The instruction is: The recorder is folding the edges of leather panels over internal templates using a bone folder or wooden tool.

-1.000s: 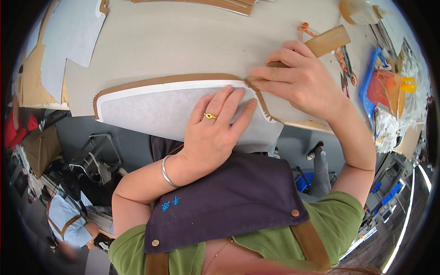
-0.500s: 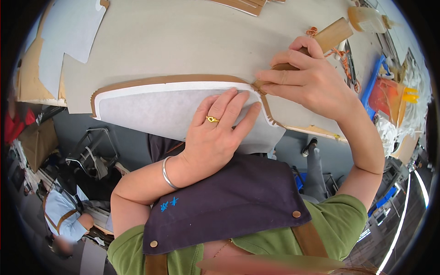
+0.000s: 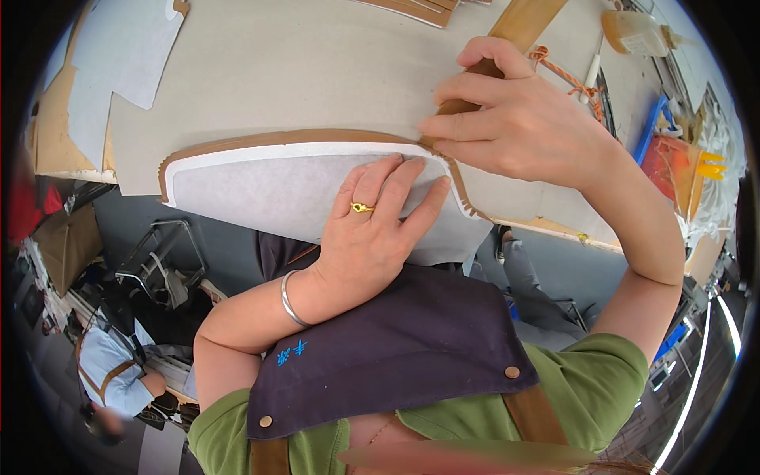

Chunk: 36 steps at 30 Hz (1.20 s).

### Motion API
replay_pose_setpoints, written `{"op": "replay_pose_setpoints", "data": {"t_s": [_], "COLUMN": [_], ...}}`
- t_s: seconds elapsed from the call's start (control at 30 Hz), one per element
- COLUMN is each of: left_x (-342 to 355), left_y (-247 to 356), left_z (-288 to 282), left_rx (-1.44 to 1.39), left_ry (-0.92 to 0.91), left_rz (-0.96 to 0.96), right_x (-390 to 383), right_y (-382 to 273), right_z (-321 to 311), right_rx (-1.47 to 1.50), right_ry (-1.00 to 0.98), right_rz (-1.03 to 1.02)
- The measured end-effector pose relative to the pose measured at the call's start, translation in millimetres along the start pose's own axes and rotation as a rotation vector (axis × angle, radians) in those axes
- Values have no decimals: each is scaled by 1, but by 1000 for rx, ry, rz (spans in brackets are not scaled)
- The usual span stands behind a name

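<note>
A curved panel (image 3: 253,186) with pale grey backing and a white border lies at the table's near edge, partly overhanging it. Brown material (image 3: 301,137) rims its far edge, with small notches cut at the right corner. My left hand (image 3: 370,229) rests on the panel, fingers spread and pressing down near that corner. Gripped in my right hand (image 3: 514,119) is a flat wooden stick (image 3: 532,19), slanting up to the right. Its lower end meets the brown edge at the upper right corner; my fingers partly hide the stick.
White-backed cut pieces (image 3: 131,55) lie at the far left, brown strips (image 3: 416,9) at the back. Toward the right are an orange cord (image 3: 558,71), a bottle of amber liquid (image 3: 633,33) and a blue-and-red container (image 3: 661,154). Another person (image 3: 111,364) sits lower left.
My right hand and the wooden stick have moved left and away from me, the stick's tip shifting left along the brown edge. My left hand has barely moved.
</note>
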State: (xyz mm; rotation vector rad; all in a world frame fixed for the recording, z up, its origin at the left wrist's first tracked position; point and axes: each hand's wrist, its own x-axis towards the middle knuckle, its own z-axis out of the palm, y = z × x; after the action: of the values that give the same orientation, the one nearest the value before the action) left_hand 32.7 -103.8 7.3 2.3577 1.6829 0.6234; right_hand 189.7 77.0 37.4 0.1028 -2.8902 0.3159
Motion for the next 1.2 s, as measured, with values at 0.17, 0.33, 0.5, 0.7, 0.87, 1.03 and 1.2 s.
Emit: {"op": "replay_pose_setpoints", "data": {"t_s": [0.17,0.33,0.5,0.7,0.87,1.03,1.2], "left_x": [0,-4,-4,-3,-2,7,4], "left_y": [0,-1,-1,-2,-2,11,9], "left_z": [0,2,3,4,5,19,18], "left_rx": [6,-1,-9,-22,-47,-183,-290], "left_ry": [10,-3,0,36,52,24,11], "left_rz": [0,-15,-9,7,16,100,147], "right_x": [8,19,31,53,39,-6,-34], "right_y": [5,6,8,6,11,-2,-24], "right_z": [-3,0,9,34,34,8,3], "right_rx": [11,31,22,125,166,95,110], "right_ry": [-26,-68,-20,47,191,74,-13], "right_rz": [-61,-91,-99,-55,134,350,408]}}
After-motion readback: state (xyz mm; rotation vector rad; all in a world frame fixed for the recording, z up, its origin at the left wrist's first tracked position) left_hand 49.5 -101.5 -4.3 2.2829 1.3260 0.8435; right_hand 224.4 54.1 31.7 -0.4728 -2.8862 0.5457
